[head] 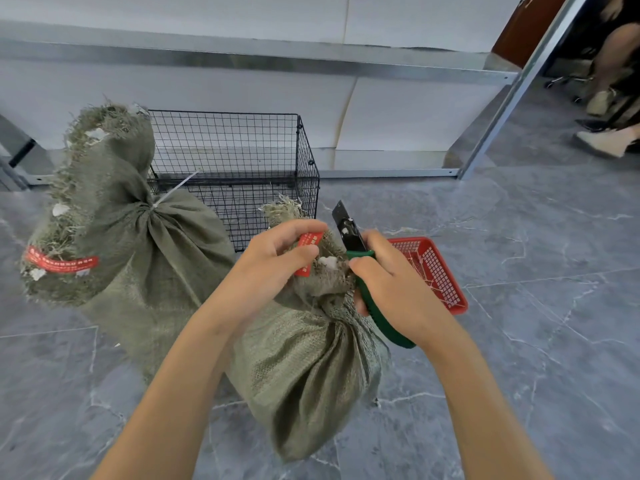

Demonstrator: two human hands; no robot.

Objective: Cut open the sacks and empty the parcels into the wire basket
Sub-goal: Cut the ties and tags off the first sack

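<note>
Over grey floor tiles, left hand pinches the sack at its top, right hand grips knife.

Tied sack, taller tied sack — wire basket behind.

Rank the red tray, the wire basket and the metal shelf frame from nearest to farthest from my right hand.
1. Red tray: on the floor right beside the right hand.
2. Wire basket: ahead and to the left.
3. Metal shelf frame: farthest, behind the basket by the wall.
</note>
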